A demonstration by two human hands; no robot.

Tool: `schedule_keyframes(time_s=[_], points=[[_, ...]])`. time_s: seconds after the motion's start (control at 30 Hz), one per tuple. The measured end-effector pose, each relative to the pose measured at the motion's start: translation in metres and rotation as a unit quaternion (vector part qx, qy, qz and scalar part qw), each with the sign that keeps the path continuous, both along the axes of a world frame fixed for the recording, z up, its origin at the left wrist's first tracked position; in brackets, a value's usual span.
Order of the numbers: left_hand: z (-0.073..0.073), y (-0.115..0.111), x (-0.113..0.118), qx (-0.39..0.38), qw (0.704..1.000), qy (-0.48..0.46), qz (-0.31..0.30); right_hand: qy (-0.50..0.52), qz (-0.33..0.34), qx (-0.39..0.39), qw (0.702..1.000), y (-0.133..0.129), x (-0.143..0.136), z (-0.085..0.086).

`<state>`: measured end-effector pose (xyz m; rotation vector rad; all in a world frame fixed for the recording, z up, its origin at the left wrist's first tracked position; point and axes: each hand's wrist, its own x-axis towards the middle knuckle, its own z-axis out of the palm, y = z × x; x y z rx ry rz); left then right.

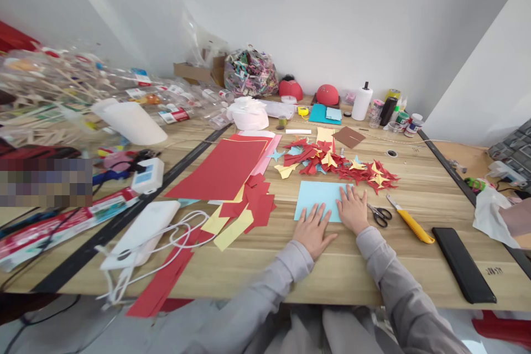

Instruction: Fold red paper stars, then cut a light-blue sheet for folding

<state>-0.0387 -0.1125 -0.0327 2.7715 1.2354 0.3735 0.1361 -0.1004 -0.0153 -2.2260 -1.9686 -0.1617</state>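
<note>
A light blue sheet of paper (317, 196) lies flat on the wooden table (249, 276) in front of me. My left hand (314, 232) rests on its lower edge with the fingers spread. On the sheet's right edge lies my right hand (353, 208), its fingers also apart and flat. Neither hand grips anything. Black-handled scissors (380, 214) sit just right of my right hand, and a yellow utility knife (412, 224) lies beyond them. Behind the sheet is a heap of folded red, yellow and blue paper pieces (340, 163).
Large red sheets (222, 168) and cut red and yellow scraps (259, 204) lie to the left, near a white power bank (143, 232) with cables. At the right is a black case (462, 265). Bottles, including a white one (362, 103), stand at the back.
</note>
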Motion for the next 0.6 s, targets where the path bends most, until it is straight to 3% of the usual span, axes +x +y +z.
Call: schedule_keyframes(time_s=[0.1,0.27,0.6], points=[[-0.006,0.001,0.002,-0.007,1.000,-0.005,-0.009,-0.005,0.036,0.034,0.999,-0.012,-0.011,0.001],[-0.006,0.001,-0.001,-0.021,1.000,0.003,-0.012,0.029,0.125,-0.036,0.991,-0.037,-0.029,-0.008],[-0.004,0.005,-0.012,-0.007,0.999,0.013,-0.034,0.016,0.110,-0.044,0.993,-0.042,-0.025,-0.008]])
